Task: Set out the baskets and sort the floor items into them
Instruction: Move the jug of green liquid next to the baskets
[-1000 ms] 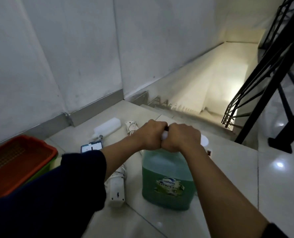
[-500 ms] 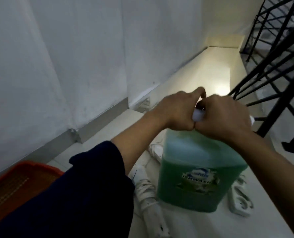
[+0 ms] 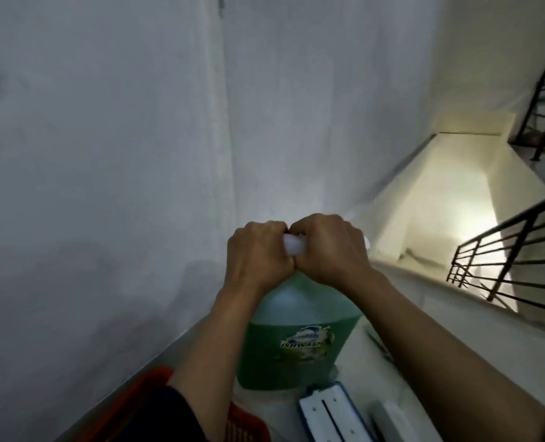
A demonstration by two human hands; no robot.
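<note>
A large jug of green dishwashing liquid [image 3: 292, 342] with a white handle hangs in the air in front of me. My left hand [image 3: 258, 255] and my right hand [image 3: 330, 250] are both closed around that handle, side by side, knuckles touching. Below my left forearm, the corner of an orange basket [image 3: 242, 425] shows at the bottom edge, mostly hidden by my dark sleeve.
A white and blue flat item [image 3: 335, 416] and a grey-white block [image 3: 389, 421] lie on the pale floor at the bottom. A grey wall [image 3: 105, 154] fills the left. A descending stairwell [image 3: 440, 212] and black railing [image 3: 504, 269] are on the right.
The jug has risen off the floor in both hands and moved left, toward the orange basket. The view has tilted up toward the wall.
</note>
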